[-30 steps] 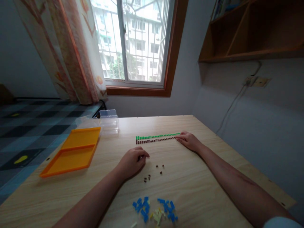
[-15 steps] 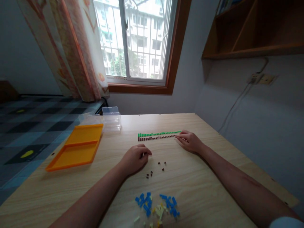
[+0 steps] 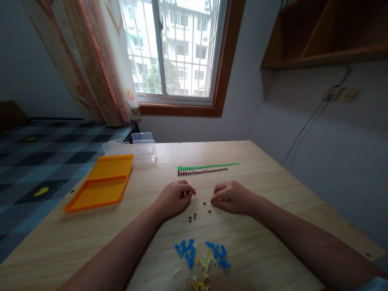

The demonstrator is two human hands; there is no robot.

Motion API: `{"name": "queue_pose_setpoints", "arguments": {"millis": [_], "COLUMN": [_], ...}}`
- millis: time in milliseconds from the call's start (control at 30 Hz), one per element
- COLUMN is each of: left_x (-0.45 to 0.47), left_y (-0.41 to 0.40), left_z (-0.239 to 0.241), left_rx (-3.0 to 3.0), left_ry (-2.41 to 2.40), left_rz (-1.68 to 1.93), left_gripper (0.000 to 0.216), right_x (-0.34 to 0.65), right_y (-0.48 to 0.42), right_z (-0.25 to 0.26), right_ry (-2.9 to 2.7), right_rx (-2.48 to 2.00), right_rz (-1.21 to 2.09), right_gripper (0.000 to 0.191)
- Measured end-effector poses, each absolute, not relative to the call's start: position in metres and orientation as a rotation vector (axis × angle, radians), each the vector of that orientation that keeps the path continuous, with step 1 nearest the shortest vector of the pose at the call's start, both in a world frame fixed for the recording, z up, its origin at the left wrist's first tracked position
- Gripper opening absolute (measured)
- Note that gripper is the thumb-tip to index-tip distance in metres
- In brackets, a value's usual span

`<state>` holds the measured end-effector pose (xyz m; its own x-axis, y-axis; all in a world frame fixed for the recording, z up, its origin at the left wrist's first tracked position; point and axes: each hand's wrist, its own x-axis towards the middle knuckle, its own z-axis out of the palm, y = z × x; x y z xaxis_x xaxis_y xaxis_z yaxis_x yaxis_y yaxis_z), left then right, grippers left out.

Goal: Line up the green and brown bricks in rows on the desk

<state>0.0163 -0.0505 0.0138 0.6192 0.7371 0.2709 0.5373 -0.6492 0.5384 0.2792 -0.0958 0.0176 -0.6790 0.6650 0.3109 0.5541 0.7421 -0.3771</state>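
Note:
My right hand point(image 3: 230, 197) is low over the table, thumb and fingers pinched at a small dark brown toy brick, mostly hidden by the fingertips. Other loose brown bricks point(image 3: 209, 211) lie just beside those fingertips. Resting on the tabletop, my left hand point(image 3: 176, 198) has loosely bent fingers, a gap by the thumb and nothing visible in it. Several more tiny brown bricks point(image 3: 195, 216) lie to its right. Beyond both hands run two long rows: green bricks point(image 3: 200, 167) at the back and brown bricks point(image 3: 200, 172) in front.
Nearer me are piles of blue bricks point(image 3: 186, 250) and pale yellow bricks point(image 3: 205, 262). An orange two-part tray point(image 3: 101, 194) lies at the left, with clear plastic boxes point(image 3: 144, 151) behind it. The wooden table point(image 3: 273, 238) stands beside a bed and below a window.
My right hand has moved back from the right end of the brown row to the loose brown bricks and covers one of them. My left hand keeps its place. The view has shifted slightly.

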Motion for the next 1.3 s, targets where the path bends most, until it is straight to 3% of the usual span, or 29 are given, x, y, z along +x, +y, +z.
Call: {"name": "queue_pose_setpoints", "arguments": {"millis": [900,1067,1300], "left_x": [0.015,0.015,0.015], "left_y": [-0.050,-0.050,-0.049], "left_z": [0.014,0.014,0.014], "left_rx": [2.422,2.425,2.428], "left_ry": [0.998,1.010,1.011], "left_rz": [0.649,0.656,0.651], "left_gripper": [0.028,0.027,0.027], "right_x": [0.312,0.322,0.365], "right_y": [-0.081,-0.074,-0.043], "right_z": [0.016,0.018,0.006], "right_ry": [-2.403,-2.446,-2.306], "right_rx": [-1.041,-1.122,-1.388], "right_rz": [0.621,0.530,0.149], "right_gripper": [0.017,0.016,0.023]}}
